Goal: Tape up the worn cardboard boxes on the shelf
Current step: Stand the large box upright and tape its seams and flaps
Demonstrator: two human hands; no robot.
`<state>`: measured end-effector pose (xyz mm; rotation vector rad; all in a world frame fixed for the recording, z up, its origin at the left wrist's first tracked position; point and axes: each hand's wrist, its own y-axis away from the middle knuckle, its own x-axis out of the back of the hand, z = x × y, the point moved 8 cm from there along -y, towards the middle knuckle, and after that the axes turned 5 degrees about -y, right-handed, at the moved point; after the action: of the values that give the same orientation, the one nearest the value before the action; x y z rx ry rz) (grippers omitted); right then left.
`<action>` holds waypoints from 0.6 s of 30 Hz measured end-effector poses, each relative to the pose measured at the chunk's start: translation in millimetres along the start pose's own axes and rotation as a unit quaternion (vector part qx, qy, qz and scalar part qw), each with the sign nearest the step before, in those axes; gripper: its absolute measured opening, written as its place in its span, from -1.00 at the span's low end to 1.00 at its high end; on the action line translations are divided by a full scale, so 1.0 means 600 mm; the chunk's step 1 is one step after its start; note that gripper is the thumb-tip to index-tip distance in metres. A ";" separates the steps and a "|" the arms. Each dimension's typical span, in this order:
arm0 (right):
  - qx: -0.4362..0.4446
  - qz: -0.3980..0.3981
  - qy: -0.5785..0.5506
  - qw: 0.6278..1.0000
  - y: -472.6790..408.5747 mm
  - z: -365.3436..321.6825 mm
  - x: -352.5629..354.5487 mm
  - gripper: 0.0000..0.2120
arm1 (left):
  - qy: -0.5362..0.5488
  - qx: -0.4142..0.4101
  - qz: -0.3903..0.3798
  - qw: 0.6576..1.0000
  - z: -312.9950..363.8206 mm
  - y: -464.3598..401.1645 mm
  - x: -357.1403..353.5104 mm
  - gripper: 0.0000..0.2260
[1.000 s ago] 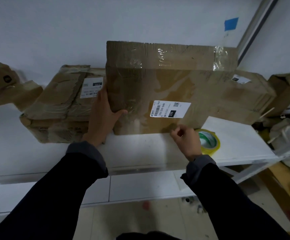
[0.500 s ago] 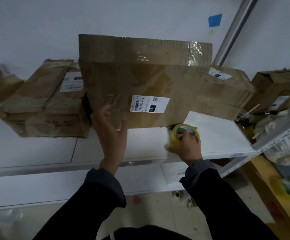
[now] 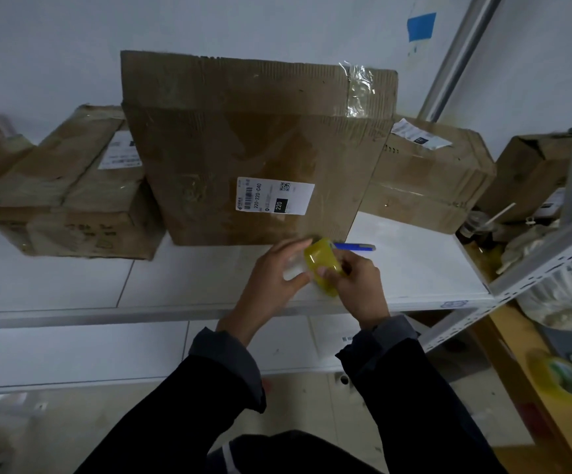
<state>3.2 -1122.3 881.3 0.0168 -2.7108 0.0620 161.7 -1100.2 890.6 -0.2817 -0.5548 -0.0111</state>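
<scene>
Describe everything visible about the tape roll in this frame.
The tape roll is a yellowish, translucent, glossy ring of packing tape, held tilted above the white shelf before the upright cardboard box. The right hand grips it; the left hand has fingers at its edge. Its core is hidden.
</scene>
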 end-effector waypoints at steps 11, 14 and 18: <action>0.001 -0.063 -0.125 0.990 0.003 0.009 -0.023 -0.85 | -0.076 0.033 0.094 0.992 0.018 -0.003 0.022 -0.93; 0.008 -0.077 -0.111 0.991 0.003 0.004 -0.028 -0.82 | -0.047 0.085 0.117 0.988 0.008 0.001 0.024 -0.93; 0.019 -0.136 -0.063 0.988 0.005 0.011 -0.033 -0.76 | -0.009 0.143 0.145 0.979 -0.016 0.010 0.035 -0.89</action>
<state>18.0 -1119.4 866.8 0.4144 -2.8057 0.0312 184.9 -1095.8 892.4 -0.0796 -0.5216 0.3522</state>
